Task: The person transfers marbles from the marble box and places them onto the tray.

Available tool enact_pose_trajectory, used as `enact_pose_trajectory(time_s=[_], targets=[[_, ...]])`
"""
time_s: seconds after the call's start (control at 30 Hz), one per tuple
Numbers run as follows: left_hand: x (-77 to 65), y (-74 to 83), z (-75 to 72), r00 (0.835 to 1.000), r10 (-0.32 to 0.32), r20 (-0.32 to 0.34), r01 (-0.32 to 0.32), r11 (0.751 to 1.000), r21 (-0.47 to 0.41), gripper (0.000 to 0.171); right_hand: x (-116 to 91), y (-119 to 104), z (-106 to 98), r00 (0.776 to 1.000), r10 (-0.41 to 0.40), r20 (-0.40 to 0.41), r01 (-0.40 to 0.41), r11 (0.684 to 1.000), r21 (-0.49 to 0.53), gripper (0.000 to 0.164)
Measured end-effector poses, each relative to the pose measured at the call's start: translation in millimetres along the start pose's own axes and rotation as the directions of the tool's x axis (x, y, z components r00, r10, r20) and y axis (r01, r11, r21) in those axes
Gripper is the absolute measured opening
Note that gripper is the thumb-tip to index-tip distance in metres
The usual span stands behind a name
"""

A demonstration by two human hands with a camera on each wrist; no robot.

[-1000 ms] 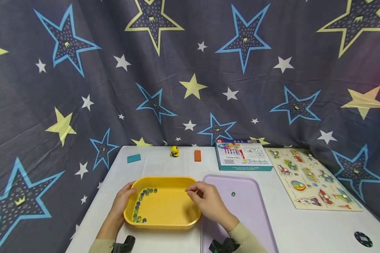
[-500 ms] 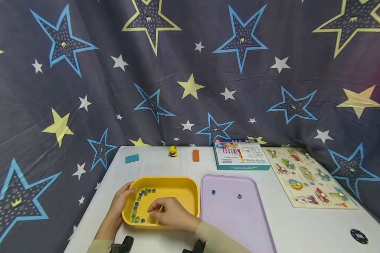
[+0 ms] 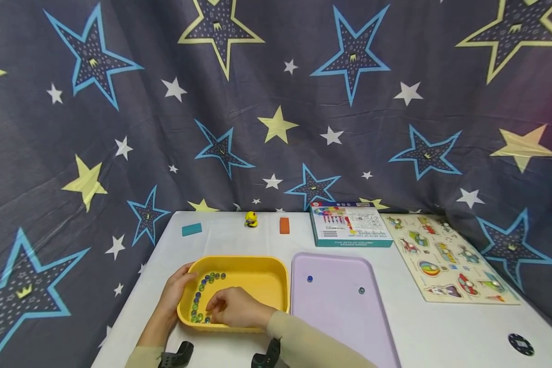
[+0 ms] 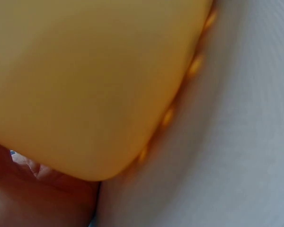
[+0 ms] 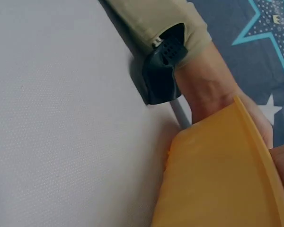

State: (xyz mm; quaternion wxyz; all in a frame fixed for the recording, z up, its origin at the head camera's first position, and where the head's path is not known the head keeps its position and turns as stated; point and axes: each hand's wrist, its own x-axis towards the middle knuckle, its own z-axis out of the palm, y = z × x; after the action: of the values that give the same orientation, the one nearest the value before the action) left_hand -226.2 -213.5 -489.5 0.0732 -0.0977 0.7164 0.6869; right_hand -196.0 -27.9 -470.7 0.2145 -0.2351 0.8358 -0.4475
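My left hand (image 3: pixel 173 291) grips the left end of a yellow plastic tray (image 3: pixel 257 260), thumb over the rim and fingers along the outer wall. In the left wrist view the tray's underside (image 4: pixel 94 85) fills much of the picture. My right hand (image 3: pixel 240 308) is inside the tray at the front left, fingers bent down beside a marble (image 3: pixel 207 320); I cannot tell whether the fingertips pinch one. Several blue and green glass marbles (image 3: pixel 197 298) line the tray's left side. On the lilac tray (image 3: pixel 336 327) lie a blue marble (image 3: pixel 310 279) and a green marble (image 3: pixel 361 291).
Along the back of the white table stand a teal block (image 3: pixel 191 229), a small yellow figurine (image 3: pixel 251 220), an orange block (image 3: pixel 284 226) and a boxed set (image 3: pixel 351 227). A wooden picture puzzle (image 3: pixel 446 260) lies at the right, with a black round chip (image 3: pixel 521 344) nearer me.
My right hand has moved left from the yellow tray's right rim down to its front-left marbles. A blue marble now shows on the lilac tray, and the green one has rolled right.
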Motion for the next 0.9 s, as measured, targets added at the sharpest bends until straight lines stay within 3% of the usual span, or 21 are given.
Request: enact_pose_trajectory(time_s=[0.23, 0.57, 0.9], targets=[[-1.9, -0.2, -0.5, 1.000, 0.001, 0.001, -0.001, 1.000, 0.003, 0.041, 4.2, -2.1, 2.2, 0.999, 0.018, 0.030, -0.018, 0.999, -0.027, 0.010], [-1.7, -2.0, -0.8, 1.000, 0.012, 0.000, -0.012, 1.000, 0.012, 0.040, 5.7, -3.7, 3.7, 0.997, 0.043, 0.066, -0.044, 0.999, 0.013, 0.012], [-2.3, 0.0, -1.1, 1.000, 0.013, 0.011, -0.013, 1.000, -0.010, 0.041, 1.5, -5.4, 0.1, 0.994, 0.015, 0.105, -0.016, 1.000, 0.005, 0.012]])
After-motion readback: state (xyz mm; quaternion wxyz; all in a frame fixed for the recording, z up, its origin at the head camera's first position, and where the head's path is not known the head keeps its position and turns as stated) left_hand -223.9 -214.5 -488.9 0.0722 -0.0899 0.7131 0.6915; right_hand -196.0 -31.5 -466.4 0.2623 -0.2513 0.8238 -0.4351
